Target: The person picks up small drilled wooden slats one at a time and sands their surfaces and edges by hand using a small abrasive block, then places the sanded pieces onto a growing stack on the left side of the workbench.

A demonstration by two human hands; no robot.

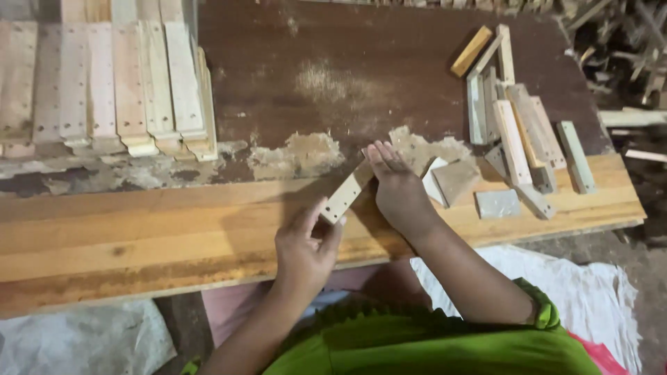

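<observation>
The person's left hand (303,251) gripped the near end of a short, pale wooden slat (345,195), fingers and thumb closed around it. The slat had small drilled holes and lay slanted on the workbench (139,236). The right hand (397,191) lay flat and open, palm down, pressing on the slat's far end.

Judging by the layout, the work appeared partly done. A large batch of similar drilled slats (118,83) lay in neat rows at the far left of the bench. To the right, a loose heap of small wood offcuts (517,128) and a few flat squarish pieces (458,182) lay unsorted, so more seemed left to handle.

Sawdust (306,154) was scattered just beyond the hands, on the worn, dark bench surface. The squarish pieces sat just beside the right hand. White sacking (590,298) covered the floor near the person's green garment (417,344). Scrap wood (625,42) cluttered the far right corner.
</observation>
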